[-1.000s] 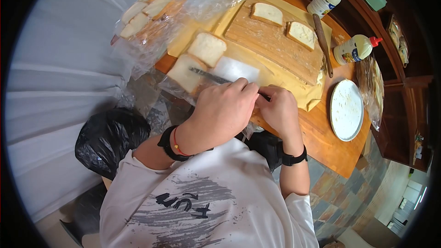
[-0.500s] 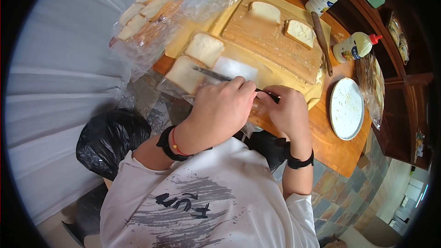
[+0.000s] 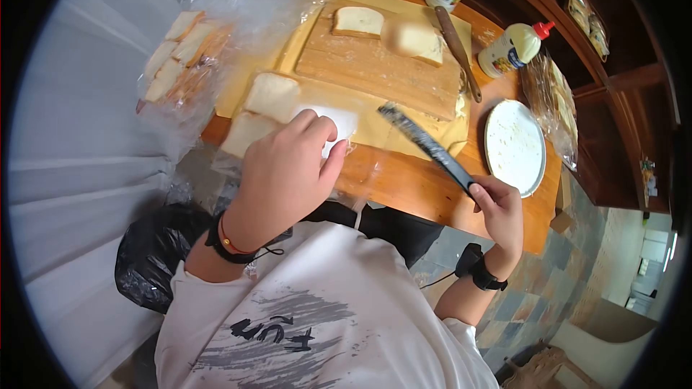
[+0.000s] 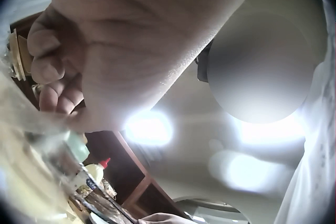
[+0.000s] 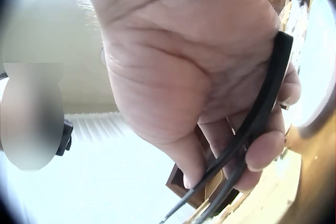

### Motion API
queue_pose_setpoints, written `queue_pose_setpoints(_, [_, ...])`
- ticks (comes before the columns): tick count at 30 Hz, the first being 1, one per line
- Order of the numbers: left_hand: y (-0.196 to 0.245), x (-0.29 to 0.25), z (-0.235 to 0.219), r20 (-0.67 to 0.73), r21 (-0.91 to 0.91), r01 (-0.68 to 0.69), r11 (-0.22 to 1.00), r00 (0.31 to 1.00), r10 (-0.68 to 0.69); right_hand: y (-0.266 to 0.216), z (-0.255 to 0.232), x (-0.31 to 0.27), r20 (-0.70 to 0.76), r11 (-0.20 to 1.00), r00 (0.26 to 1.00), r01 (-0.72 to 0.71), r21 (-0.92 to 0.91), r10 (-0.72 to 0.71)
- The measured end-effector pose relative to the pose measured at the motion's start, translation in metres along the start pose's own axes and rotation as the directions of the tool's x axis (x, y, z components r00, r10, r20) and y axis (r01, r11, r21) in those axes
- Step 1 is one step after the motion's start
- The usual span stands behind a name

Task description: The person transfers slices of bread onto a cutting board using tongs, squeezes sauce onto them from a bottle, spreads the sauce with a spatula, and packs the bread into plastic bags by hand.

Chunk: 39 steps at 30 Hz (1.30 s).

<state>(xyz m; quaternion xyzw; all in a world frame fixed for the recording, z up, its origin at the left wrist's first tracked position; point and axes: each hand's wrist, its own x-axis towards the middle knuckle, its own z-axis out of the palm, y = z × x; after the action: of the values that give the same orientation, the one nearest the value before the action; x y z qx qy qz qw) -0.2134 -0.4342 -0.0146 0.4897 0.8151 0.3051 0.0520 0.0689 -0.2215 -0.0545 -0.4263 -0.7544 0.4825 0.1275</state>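
The right hand [image 3: 503, 215] is gripping a utensil [image 3: 427, 142] while the left hand [image 3: 287, 174], loosely curled and empty, is hanging near bread [image 3: 271, 95].

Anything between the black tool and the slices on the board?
Nothing visible: from the black tool in the right hand, only paper and bare board precede both slices. The brown handle lies right of them.

browns and whites dominated, red stood out

the utensil [image 3: 429, 145] was black, mottled with whitish smears. bread slices [image 3: 272, 96] were creamy white, edged in brown crust [image 3: 358, 34]. the bottles [image 3: 510, 47] were cream with red caps [image 3: 543, 29]. the paper [image 3: 432, 141] was yellow, the table [image 3: 404, 184] orange-brown, the plate [image 3: 515, 145] white. grey streaks [image 3: 310, 304] and black lettering [image 3: 274, 333] patterned the white shirt [image 3: 335, 245].
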Motion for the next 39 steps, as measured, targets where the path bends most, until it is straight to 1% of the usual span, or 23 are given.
queue_pose_setpoints(1, [0.002,0.003,-0.001,0.038,0.052,-0.031,0.998,0.999,0.029,0.007,-0.004,-0.004,-0.008,0.982,0.999,-0.041,0.186,0.043])
queue_pose_setpoints(2, [0.004,0.006,-0.001,0.075,0.105,-0.066,0.992,0.995,0.058,0.012,-0.006,-0.007,-0.015,0.981,0.999,-0.049,0.187,0.052])
queue_pose_setpoints(3, [0.005,0.007,0.000,0.082,0.102,-0.075,0.992,0.994,0.067,0.013,-0.006,-0.008,-0.051,0.981,0.996,-0.062,0.182,0.072])
queue_pose_setpoints(5, [0.006,0.011,0.002,0.168,0.198,-0.222,0.955,0.967,0.190,0.016,-0.003,-0.006,-0.121,0.987,0.988,-0.082,0.138,0.099])
queue_pose_setpoints(6, [0.008,0.013,0.003,0.171,0.197,-0.236,0.952,0.964,0.204,0.016,0.002,-0.003,-0.135,0.986,0.986,-0.081,0.144,0.101])
queue_pose_setpoints(8, [0.012,0.013,0.009,0.258,0.254,-0.231,0.939,0.952,0.165,0.015,0.011,0.002,-0.168,0.982,0.970,-0.162,0.100,0.177])
queue_pose_setpoints(9, [0.014,0.013,0.012,0.259,0.251,-0.246,0.936,0.949,0.180,0.017,0.016,0.007,-0.161,0.982,0.973,-0.149,0.118,0.167])
queue_pose_setpoints(10, [0.017,0.012,0.014,0.248,0.253,-0.226,0.941,0.955,0.162,0.014,0.015,0.008,-0.169,0.979,0.970,-0.152,0.139,0.175])
queue_pose_setpoints(12, [0.018,0.010,0.017,0.237,0.252,-0.213,0.944,0.959,0.153,-0.004,0.020,0.017,-0.081,0.961,0.963,-0.247,0.126,0.258])
queue_pose_setpoints(14, [0.014,0.008,0.018,0.317,0.285,-0.208,0.936,0.942,0.113,-0.009,0.022,0.025,-0.077,0.953,0.961,-0.249,0.171,0.265])
queue_pose_setpoints(16, [0.012,0.007,0.018,0.339,0.269,-0.215,0.939,0.933,0.117,-0.018,0.023,0.034,-0.014,0.933,0.958,-0.276,0.232,0.287])
queue_pose_setpoints(17, [0.011,0.007,0.019,0.363,0.257,-0.220,0.941,0.924,0.117,-0.020,0.024,0.039,-0.016,0.931,0.958,-0.275,0.240,0.287])
queue_pose_setpoints(21, [0.003,0.010,0.021,0.336,0.246,-0.250,0.937,0.928,0.159,-0.031,0.023,0.057,0.023,0.918,0.951,-0.305,0.252,0.309])
queue_pose_setpoints(23, [0.003,0.013,0.017,0.280,0.171,-0.237,0.956,0.942,0.183,-0.035,0.024,0.064,0.044,0.914,0.950,-0.309,0.264,0.309])
queue_pose_setpoints(24, [0.003,0.015,0.014,0.280,0.169,-0.237,0.957,0.942,0.184,-0.036,0.026,0.067,0.043,0.914,0.950,-0.310,0.262,0.310])
queue_pose_setpoints(26, [0.004,0.017,0.008,0.275,0.094,-0.181,0.979,0.950,0.149,-0.039,0.030,0.074,0.044,0.904,0.945,-0.322,0.282,0.323])
queue_pose_setpoints(30, [0.004,0.020,0.004,0.245,0.064,-0.177,0.982,0.957,0.156,-0.047,0.036,0.085,0.051,0.889,0.946,-0.320,0.327,0.321])
queue_pose_setpoints(32, [0.004,0.020,0.003,0.267,0.056,-0.158,0.986,0.954,0.138,-0.051,0.040,0.089,0.048,0.859,0.944,-0.317,0.401,0.326])
queue_pose_setpoints(33, [0.004,0.019,0.003,0.266,0.056,-0.159,0.986,0.954,0.139,-0.049,0.042,0.094,0.046,0.860,0.944,-0.316,0.401,0.326])
queue_pose_setpoints(35, [0.005,0.018,0.002,0.266,0.029,-0.142,0.989,0.955,0.129,-0.038,0.051,0.105,0.080,0.824,0.952,-0.298,0.482,0.297])
queue_pose_setpoints(36, [0.005,0.018,0.001,0.265,0.029,-0.142,0.989,0.955,0.130,-0.032,0.056,0.112,0.079,0.825,0.952,-0.297,0.482,0.296])
queue_pose_setpoints(38, [0.004,0.016,0.000,0.273,0.018,-0.137,0.990,0.954,0.127,-0.024,0.065,0.122,0.079,0.772,0.963,-0.253,0.583,0.256])
queue_pose_setpoints(39, [0.004,0.016,-0.001,0.269,0.019,-0.136,0.990,0.955,0.126,-0.026,0.067,0.122,0.079,0.773,0.964,-0.250,0.582,0.253])
